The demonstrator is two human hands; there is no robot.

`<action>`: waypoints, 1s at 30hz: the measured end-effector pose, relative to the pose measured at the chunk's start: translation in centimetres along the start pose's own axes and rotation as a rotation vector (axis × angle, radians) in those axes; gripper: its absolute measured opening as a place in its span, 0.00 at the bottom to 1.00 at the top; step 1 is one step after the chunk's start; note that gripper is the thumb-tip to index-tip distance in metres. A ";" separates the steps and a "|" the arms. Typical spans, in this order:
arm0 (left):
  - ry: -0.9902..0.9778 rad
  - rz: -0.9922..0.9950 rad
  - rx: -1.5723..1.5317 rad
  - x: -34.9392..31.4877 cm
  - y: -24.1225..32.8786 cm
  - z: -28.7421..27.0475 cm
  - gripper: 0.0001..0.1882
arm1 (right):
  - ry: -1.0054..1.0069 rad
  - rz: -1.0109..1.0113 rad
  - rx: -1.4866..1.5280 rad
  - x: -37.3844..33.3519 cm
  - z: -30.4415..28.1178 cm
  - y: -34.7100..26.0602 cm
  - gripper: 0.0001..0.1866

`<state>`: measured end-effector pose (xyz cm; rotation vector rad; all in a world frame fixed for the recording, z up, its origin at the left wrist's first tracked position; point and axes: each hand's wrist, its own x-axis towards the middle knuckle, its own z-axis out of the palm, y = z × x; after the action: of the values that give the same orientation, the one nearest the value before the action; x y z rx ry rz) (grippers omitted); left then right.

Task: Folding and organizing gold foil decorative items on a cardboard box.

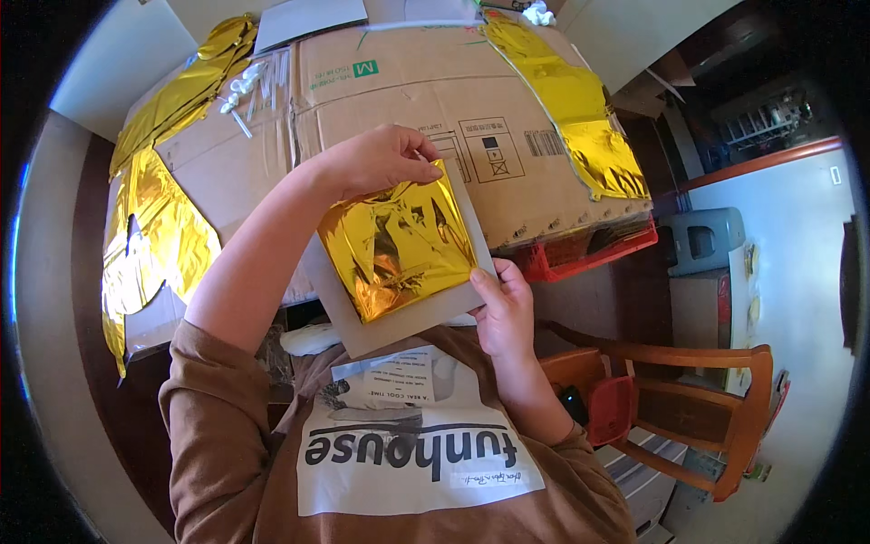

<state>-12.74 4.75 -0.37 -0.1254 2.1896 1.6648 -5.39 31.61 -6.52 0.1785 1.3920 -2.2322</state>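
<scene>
A grey square board [337,311] with a crinkled gold foil sheet [399,238] on its face is tilted in front of my chest. My right hand [505,306] grips the board's lower right edge, the thumb lying on top by the foil. My left hand [391,161] reaches across the board's far side, fingers bent and pinched together at the foil's upper edge. Its palm hides the board's far left corner. Behind the board lies a large brown cardboard sheet [399,109] with printed marks, spread as a work surface.
Loose gold foil lies along the left [168,213]; another gold foil strip [580,118] covers the right edge. White cotton swabs [243,86] and a pale flat panel [304,20] sit at the back. A red crate [594,249] is under the cardboard; a wooden chair [698,399] stands right.
</scene>
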 end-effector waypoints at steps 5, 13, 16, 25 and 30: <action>-0.036 -0.032 -0.068 0.0 -0.1 -0.3 0.13 | -0.046 -0.008 0.054 0.1 0.1 -0.4 0.11; -0.130 -0.027 -0.187 -0.1 -0.1 -1.0 0.17 | -0.042 -0.066 -0.033 0.3 -0.1 -0.3 0.12; -0.212 0.067 -0.295 -0.8 0.2 -0.9 0.21 | -0.060 -0.076 -0.042 0.3 -0.3 -0.5 0.12; -0.469 0.129 -0.618 0.9 0.0 -0.8 0.22 | -0.189 -0.041 -0.032 0.0 -1.3 -3.4 0.14; -0.539 0.176 -0.412 1.1 1.1 -2.6 0.21 | -0.196 -0.091 -0.040 -0.4 -2.6 -5.2 0.13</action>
<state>-14.73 2.78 0.79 0.3740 1.4829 1.9463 -7.91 35.81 -3.35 -0.1171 1.3605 -2.2251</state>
